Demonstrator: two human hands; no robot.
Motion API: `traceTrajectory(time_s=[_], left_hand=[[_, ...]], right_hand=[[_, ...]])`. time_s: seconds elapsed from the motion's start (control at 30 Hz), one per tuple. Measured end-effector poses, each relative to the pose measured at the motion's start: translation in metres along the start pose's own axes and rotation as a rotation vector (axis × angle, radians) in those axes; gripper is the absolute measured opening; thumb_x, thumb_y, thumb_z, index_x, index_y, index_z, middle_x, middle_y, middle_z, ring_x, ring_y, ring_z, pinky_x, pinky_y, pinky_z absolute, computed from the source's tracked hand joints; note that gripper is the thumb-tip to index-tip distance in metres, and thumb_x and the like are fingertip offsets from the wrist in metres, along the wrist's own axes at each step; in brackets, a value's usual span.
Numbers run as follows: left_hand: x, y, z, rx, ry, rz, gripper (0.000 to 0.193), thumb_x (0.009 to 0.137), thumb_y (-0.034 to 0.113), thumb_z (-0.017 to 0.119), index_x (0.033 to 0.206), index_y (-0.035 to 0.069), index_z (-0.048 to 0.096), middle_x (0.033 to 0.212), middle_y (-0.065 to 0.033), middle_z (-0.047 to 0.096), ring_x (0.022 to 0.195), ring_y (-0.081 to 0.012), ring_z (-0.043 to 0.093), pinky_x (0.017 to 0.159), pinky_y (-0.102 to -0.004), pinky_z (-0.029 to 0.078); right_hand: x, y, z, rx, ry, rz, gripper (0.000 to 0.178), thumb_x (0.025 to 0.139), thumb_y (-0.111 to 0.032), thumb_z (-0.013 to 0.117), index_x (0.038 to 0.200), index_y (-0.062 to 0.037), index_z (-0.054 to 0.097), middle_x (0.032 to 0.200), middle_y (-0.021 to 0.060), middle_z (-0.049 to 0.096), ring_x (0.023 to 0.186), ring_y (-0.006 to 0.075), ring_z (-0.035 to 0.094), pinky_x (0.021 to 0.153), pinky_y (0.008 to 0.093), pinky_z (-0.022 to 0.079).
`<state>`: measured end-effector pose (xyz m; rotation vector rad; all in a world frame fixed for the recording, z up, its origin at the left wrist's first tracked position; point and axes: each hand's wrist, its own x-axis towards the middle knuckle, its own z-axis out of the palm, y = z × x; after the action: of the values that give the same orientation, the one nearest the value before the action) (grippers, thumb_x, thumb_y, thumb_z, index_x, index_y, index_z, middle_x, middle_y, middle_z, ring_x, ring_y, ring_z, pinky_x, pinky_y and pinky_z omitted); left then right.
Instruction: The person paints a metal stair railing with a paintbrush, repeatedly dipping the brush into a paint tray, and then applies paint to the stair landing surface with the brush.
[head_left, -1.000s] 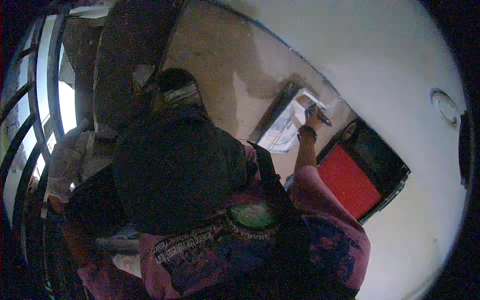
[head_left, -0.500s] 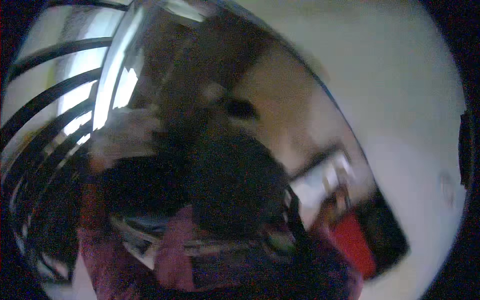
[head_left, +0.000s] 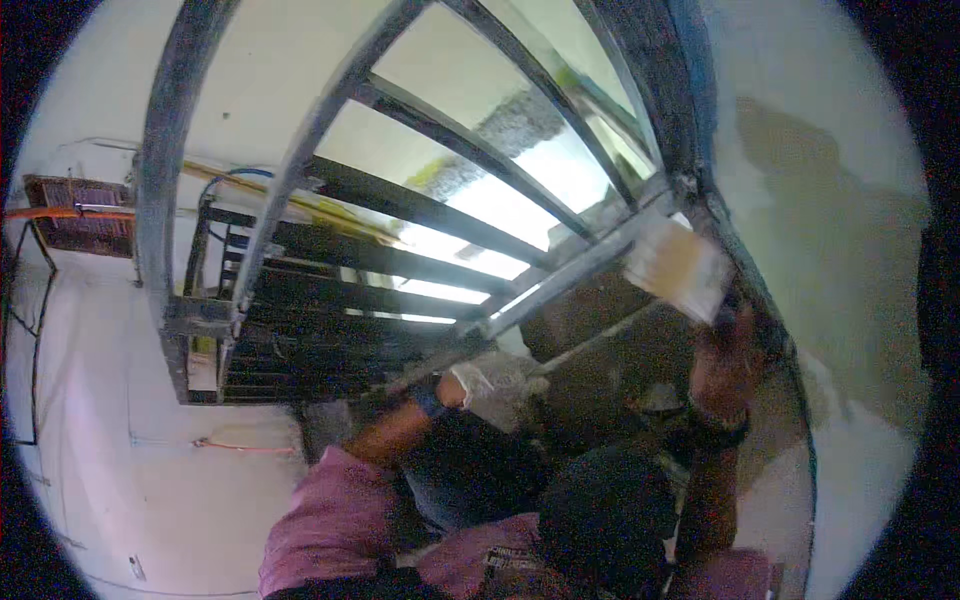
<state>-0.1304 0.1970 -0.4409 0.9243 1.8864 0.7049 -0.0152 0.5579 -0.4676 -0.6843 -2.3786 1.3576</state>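
Note:
My left hand (head_left: 500, 388), in a whitish knit glove with a blue band at the wrist, is closed in front of me. A thin pale rod (head_left: 600, 338) runs up and right from near its fingers; whether the glove grips it is unclear. My bare right hand (head_left: 722, 372), with a dark band at the wrist, is raised beside the wall. It is closed around a broad, flat, whitish tool (head_left: 680, 268) with a tan patch, blurred by motion. The tool is near the corner where the dark metal frame meets the wall; I cannot tell whether it touches.
A dark metal grille (head_left: 400, 215) with several bars spans the upper middle. The pale wall (head_left: 860, 480) on the right bears a large grey-brown patch (head_left: 840, 240). A dark rounded shape (head_left: 605, 510) hides part of the lower view. An orange hose (head_left: 75, 211) shows at the far left.
The view has swung and become sharper. The grille now fills the upper middle. The flat tool in my right hand now appears higher, beside the frame corner.

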Motion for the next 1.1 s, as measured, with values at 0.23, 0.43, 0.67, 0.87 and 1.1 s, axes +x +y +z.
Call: traceTrajectory(time_s=[0.23,0.43,0.67,0.87,1.1], left_hand=[[-0.033,0.027,-0.009,-0.517,0.105,-0.182,0.045,0.091,0.020,0.063,0.131,0.002,0.053,0.105,-0.0081,0.066,0.087,-0.0149,0.062,0.076,-0.0285,0.052],[-0.040,0.053,-0.007,-0.232,-0.037,-0.817,0.047,0.092,0.021,0.062,0.133,0.001,0.051,0.112,-0.0066,0.063,0.088,-0.0139,0.061,0.075,-0.0246,0.051],[-0.051,0.039,-0.002,-0.255,0.068,-0.249,0.051,0.093,0.032,0.058,0.136,0.006,0.049,0.121,-0.0106,0.061,0.104,-0.0227,0.061,0.087,-0.0345,0.051],[-0.046,0.017,0.010,0.205,0.037,-0.451,0.055,0.092,0.034,0.059,0.137,0.005,0.048,0.110,-0.0104,0.066,0.099,-0.0219,0.061,0.090,-0.0353,0.049],[-0.051,0.014,0.001,-0.590,0.033,-0.465,0.066,0.085,0.033,0.066,0.138,0.000,0.044,0.119,-0.0132,0.058,0.103,-0.0247,0.058,0.092,-0.0368,0.047]], right_hand=[[0.101,-0.186,0.058,1.516,0.014,0.062,0.025,0.087,-0.020,0.070,0.104,-0.0041,0.061,0.092,0.0081,0.067,0.083,0.0206,0.065,0.077,0.0341,0.057],[0.131,-0.211,0.098,1.383,0.109,-0.104,0.033,0.092,-0.025,0.064,0.121,-0.0110,0.057,0.091,0.0146,0.069,0.081,0.0284,0.067,0.074,0.0367,0.054],[0.131,-0.241,0.088,1.700,0.079,-0.195,0.036,0.092,-0.004,0.060,0.125,-0.0173,0.057,0.096,0.0103,0.065,0.089,0.0205,0.064,0.082,0.0341,0.057],[0.126,-0.243,0.062,1.907,0.184,0.107,0.021,0.082,-0.015,0.075,0.092,-0.0027,0.060,0.091,0.0080,0.068,0.079,0.0160,0.067,0.063,0.0328,0.062],[0.123,-0.235,0.064,1.566,0.072,0.112,0.021,0.085,-0.015,0.072,0.097,-0.0009,0.062,0.090,0.0083,0.068,0.076,0.0141,0.067,0.066,0.0305,0.061]])
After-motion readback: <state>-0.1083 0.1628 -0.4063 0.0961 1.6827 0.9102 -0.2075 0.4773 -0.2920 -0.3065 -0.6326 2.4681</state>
